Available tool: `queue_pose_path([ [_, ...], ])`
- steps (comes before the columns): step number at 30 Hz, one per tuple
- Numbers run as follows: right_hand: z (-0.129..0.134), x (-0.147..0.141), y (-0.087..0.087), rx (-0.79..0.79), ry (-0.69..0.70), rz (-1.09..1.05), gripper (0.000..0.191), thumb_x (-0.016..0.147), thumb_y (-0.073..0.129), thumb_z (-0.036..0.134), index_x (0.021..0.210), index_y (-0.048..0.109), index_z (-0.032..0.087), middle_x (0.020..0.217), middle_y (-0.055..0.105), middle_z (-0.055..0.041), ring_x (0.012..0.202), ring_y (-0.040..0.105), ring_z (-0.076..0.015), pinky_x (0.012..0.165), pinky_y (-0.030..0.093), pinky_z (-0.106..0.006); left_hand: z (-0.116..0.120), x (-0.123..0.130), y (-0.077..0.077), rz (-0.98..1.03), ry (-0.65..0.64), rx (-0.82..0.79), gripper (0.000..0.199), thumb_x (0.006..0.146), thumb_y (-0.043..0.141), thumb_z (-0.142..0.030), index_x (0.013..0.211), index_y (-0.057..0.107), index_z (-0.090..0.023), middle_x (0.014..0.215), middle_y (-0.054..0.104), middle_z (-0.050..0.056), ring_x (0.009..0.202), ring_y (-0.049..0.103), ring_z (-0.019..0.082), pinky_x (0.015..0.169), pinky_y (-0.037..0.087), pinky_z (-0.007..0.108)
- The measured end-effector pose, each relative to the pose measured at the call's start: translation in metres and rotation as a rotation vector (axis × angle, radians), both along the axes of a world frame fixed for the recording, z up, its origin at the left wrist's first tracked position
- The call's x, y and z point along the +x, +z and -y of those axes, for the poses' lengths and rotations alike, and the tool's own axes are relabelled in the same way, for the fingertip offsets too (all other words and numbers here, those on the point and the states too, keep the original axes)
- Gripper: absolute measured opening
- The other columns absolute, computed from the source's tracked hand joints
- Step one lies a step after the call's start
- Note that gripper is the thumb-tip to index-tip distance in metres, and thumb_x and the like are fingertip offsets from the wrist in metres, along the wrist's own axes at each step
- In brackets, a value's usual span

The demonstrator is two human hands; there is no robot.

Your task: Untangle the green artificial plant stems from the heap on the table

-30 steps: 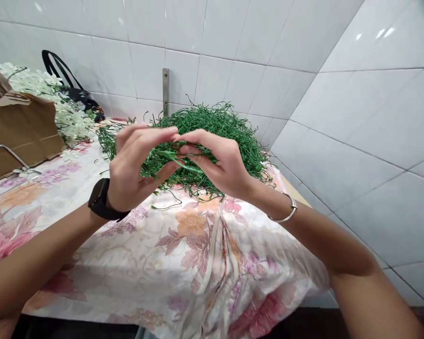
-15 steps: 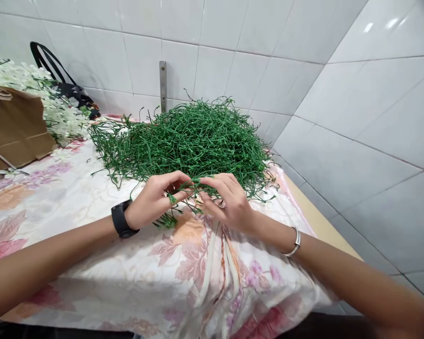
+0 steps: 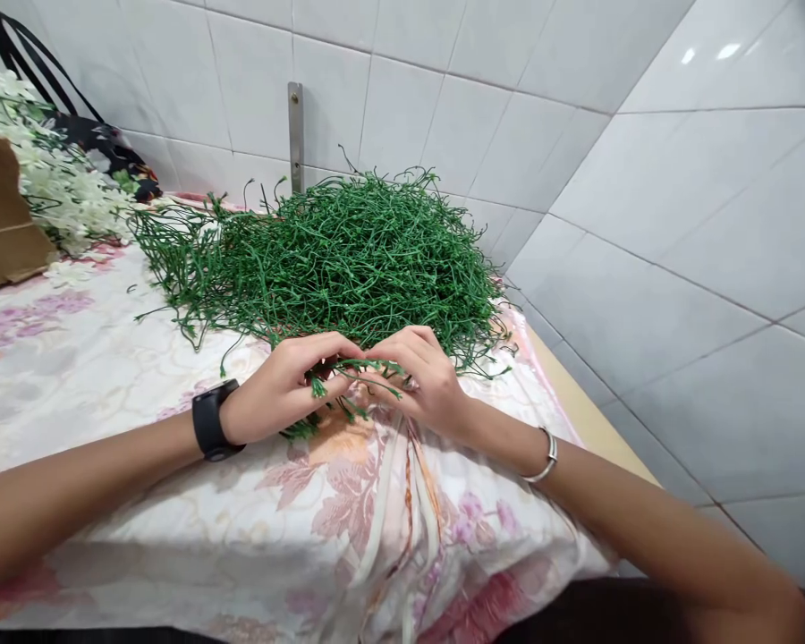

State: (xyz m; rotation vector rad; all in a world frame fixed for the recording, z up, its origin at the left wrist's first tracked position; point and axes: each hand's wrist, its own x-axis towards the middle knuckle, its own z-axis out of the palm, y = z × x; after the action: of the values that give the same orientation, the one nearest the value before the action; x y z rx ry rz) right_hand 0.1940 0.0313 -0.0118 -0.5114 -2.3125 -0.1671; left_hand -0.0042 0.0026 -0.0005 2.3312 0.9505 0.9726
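Note:
Thin green artificial flower stems (image 3: 349, 365) run between my two hands, which meet just in front of a big tangled heap of the same stems (image 3: 376, 259). My left hand (image 3: 292, 380), with a black band on its wrist, is closed round a few of them, thumb against fingers. Fingertips of my right hand (image 3: 422, 371) pinch the stems where the hands touch; a silver bracelet circles that wrist. Some more stem ends (image 3: 301, 427) show below my left hand, on the cloth.
A floral tablecloth (image 3: 140, 519) covers the table, with bare wood (image 3: 590, 402) along its right edge. White artificial flowers (image 3: 60, 179), a brown cardboard box (image 3: 4, 224) and a black bag (image 3: 100, 143) stand at the left. Tiled walls rise behind and to the right.
The view has shifted slightly, so the scene sits further left. My hands stay together, and the stems between them now point out over my right fingers.

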Motion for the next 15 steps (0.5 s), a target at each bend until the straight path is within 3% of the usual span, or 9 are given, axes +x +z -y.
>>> queue_pose_path([
  [5,-0.0014,-0.0019,-0.0021,0.015,-0.003,0.011,0.017,0.078,0.053,0.023,0.093,0.052,0.015,0.085,0.063,-0.0043,0.079,0.055,-0.0125,0.078,0.039,-0.032,-0.0017,-0.0006,-0.0003,0.012,0.001,0.017,0.016,0.081,0.050,-0.028,0.089,0.055,-0.015,0.086,0.060,0.002,0.079,0.054,0.011,0.070,0.041,0.020],
  [15,0.0024,-0.0073,-0.0016,0.065,0.001,0.076,0.016,0.081,0.049,0.021,0.095,0.051,0.014,0.089,0.062,-0.0059,0.083,0.054,-0.0137,0.079,0.040,-0.031,0.0004,-0.0003,-0.0042,-0.050,0.049,0.013,0.014,0.079,0.050,-0.025,0.088,0.052,-0.015,0.082,0.059,0.002,0.071,0.052,0.011,0.063,0.039,0.021],
])
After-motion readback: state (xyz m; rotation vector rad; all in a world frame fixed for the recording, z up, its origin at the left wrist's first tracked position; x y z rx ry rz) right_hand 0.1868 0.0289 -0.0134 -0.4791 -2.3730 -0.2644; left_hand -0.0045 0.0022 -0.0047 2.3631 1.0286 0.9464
